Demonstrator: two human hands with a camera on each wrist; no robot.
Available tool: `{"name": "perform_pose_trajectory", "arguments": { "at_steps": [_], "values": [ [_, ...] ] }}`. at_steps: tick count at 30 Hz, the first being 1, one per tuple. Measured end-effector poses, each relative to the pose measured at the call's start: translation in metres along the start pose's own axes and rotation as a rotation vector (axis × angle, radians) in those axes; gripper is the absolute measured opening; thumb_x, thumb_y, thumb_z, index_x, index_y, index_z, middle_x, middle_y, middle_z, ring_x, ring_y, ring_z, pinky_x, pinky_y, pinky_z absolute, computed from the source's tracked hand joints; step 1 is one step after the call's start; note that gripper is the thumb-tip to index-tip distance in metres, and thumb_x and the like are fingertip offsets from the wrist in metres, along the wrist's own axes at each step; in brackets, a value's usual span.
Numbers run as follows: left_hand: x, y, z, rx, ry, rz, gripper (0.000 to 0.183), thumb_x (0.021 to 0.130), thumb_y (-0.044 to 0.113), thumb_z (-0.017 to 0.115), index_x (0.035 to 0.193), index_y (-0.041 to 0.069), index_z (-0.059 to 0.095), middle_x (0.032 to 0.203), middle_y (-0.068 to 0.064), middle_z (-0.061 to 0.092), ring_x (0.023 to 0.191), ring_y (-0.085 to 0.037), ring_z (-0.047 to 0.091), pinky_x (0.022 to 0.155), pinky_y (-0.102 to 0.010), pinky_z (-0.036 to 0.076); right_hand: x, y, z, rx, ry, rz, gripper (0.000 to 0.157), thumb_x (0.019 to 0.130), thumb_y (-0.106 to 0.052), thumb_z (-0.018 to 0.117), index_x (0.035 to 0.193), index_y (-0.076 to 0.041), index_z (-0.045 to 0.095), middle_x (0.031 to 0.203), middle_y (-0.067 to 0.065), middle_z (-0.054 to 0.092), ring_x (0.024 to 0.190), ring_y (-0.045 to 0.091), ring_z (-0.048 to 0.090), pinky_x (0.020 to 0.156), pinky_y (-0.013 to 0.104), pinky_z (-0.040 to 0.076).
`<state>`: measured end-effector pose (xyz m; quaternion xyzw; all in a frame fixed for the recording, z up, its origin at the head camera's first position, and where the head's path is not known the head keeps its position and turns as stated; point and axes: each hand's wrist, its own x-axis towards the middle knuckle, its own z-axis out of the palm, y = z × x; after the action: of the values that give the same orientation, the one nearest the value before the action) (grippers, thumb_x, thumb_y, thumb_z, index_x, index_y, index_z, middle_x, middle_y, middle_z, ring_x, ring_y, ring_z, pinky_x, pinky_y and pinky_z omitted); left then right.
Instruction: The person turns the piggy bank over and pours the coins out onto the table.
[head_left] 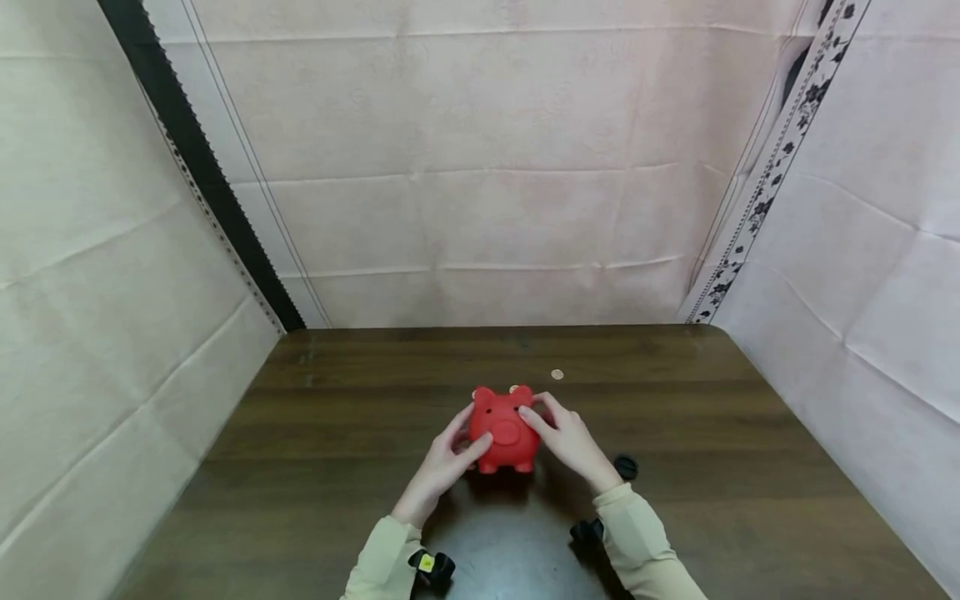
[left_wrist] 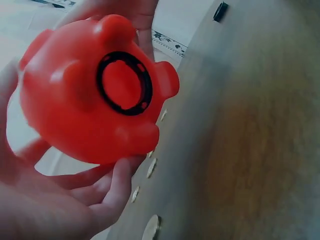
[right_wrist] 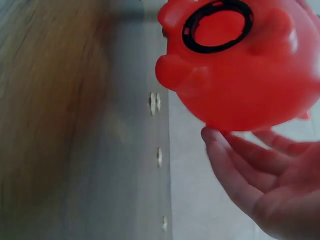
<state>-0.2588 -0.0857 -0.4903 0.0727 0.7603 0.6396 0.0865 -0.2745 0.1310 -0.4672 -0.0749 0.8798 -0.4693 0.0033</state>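
A red piggy bank (head_left: 504, 429) is raised off the brown table between both hands, its snout toward me. My left hand (head_left: 446, 467) grips one side, with the thumb on the front and the other fingers around the side. On the opposite side my right hand (head_left: 564, 437) holds it, thumb near an eye. Both wrist views show the underside, where a round hole is edged by a black ring (left_wrist: 101, 82). Coins (left_wrist: 152, 168) lie on the table beyond the bank, and one coin (head_left: 557, 374) shows at the back right.
A small round black cap-like piece (head_left: 626, 467) lies on the table (head_left: 337, 433) beside my right wrist. Black wrist cameras (head_left: 432, 567) sit under both sleeves. White cloth walls (head_left: 480, 225) enclose the table at the back and sides.
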Motion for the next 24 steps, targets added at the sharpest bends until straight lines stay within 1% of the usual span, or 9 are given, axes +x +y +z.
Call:
{"name": "perform_pose_trajectory", "arguments": {
  "at_steps": [3,5,8,12,15,18,19,21,24],
  "values": [
    [-0.002,-0.001,0.0,0.019,-0.013,0.026,0.074,0.086,0.039,0.071,0.149,0.025,0.036,0.14,-0.013,0.051,0.12,-0.028,0.053,0.093,-0.041,0.054,-0.001,0.004,0.0,0.052,-0.06,-0.014,0.04,0.097,-0.045,0.053,0.128,-0.02,0.052,0.117,0.007,0.068,0.102,0.02,0.065,0.092,0.043,0.054],
    [-0.003,-0.001,0.0,0.015,-0.006,0.048,0.074,0.084,0.036,0.074,0.148,0.027,0.039,0.14,-0.011,0.051,0.121,-0.03,0.053,0.094,-0.042,0.054,-0.001,0.006,-0.001,0.081,-0.098,-0.029,0.041,0.098,-0.043,0.051,0.131,-0.02,0.048,0.123,0.008,0.065,0.108,0.022,0.063,0.095,0.045,0.052],
    [-0.004,0.001,-0.001,-0.004,0.013,0.072,0.074,0.083,0.034,0.075,0.147,0.029,0.039,0.141,-0.01,0.05,0.119,-0.03,0.055,0.093,-0.043,0.055,-0.001,0.007,-0.002,0.124,-0.161,-0.064,0.047,0.098,-0.04,0.052,0.139,-0.02,0.039,0.133,0.011,0.058,0.118,0.027,0.058,0.098,0.045,0.051],
    [-0.004,0.006,-0.002,-0.035,0.04,0.059,0.071,0.085,0.035,0.073,0.147,0.032,0.039,0.14,-0.009,0.051,0.116,-0.028,0.057,0.093,-0.043,0.054,0.0,0.007,-0.005,0.206,-0.258,-0.098,0.059,0.099,-0.036,0.052,0.148,-0.019,0.025,0.146,0.015,0.043,0.128,0.034,0.049,0.1,0.046,0.05],
    [-0.005,0.007,-0.003,-0.046,0.061,0.028,0.068,0.087,0.04,0.07,0.147,0.031,0.038,0.137,-0.011,0.055,0.108,-0.024,0.06,0.09,-0.044,0.054,0.0,0.008,-0.005,0.25,-0.306,-0.105,0.061,0.101,-0.035,0.049,0.151,-0.017,0.02,0.148,0.017,0.037,0.128,0.034,0.048,0.099,0.043,0.051],
    [-0.004,0.008,-0.003,-0.047,0.071,0.006,0.067,0.087,0.042,0.068,0.147,0.03,0.038,0.134,-0.012,0.057,0.104,-0.024,0.061,0.089,-0.045,0.054,0.0,0.007,-0.004,0.261,-0.308,-0.096,0.06,0.101,-0.036,0.048,0.15,-0.017,0.02,0.148,0.017,0.037,0.128,0.033,0.047,0.1,0.043,0.05],
    [-0.004,0.008,-0.003,-0.05,0.073,0.004,0.068,0.087,0.042,0.069,0.147,0.03,0.038,0.135,-0.011,0.056,0.107,-0.024,0.06,0.09,-0.045,0.054,-0.001,0.006,-0.003,0.25,-0.3,-0.098,0.06,0.101,-0.036,0.048,0.15,-0.017,0.02,0.148,0.017,0.038,0.128,0.033,0.047,0.101,0.045,0.049],
    [-0.004,0.008,-0.004,-0.054,0.074,0.007,0.067,0.086,0.041,0.07,0.146,0.032,0.039,0.135,-0.01,0.056,0.109,-0.025,0.059,0.092,-0.045,0.054,-0.002,0.005,-0.003,0.246,-0.28,-0.097,0.06,0.1,-0.035,0.05,0.15,-0.017,0.022,0.148,0.015,0.039,0.129,0.034,0.047,0.103,0.047,0.047],
    [-0.005,0.01,-0.005,-0.056,0.074,0.019,0.068,0.085,0.039,0.072,0.145,0.033,0.04,0.135,-0.009,0.055,0.11,-0.026,0.059,0.092,-0.044,0.053,-0.003,0.003,-0.004,0.217,-0.244,-0.122,0.06,0.099,-0.033,0.052,0.15,-0.017,0.023,0.146,0.014,0.042,0.13,0.033,0.047,0.105,0.049,0.046]
  ]
}}
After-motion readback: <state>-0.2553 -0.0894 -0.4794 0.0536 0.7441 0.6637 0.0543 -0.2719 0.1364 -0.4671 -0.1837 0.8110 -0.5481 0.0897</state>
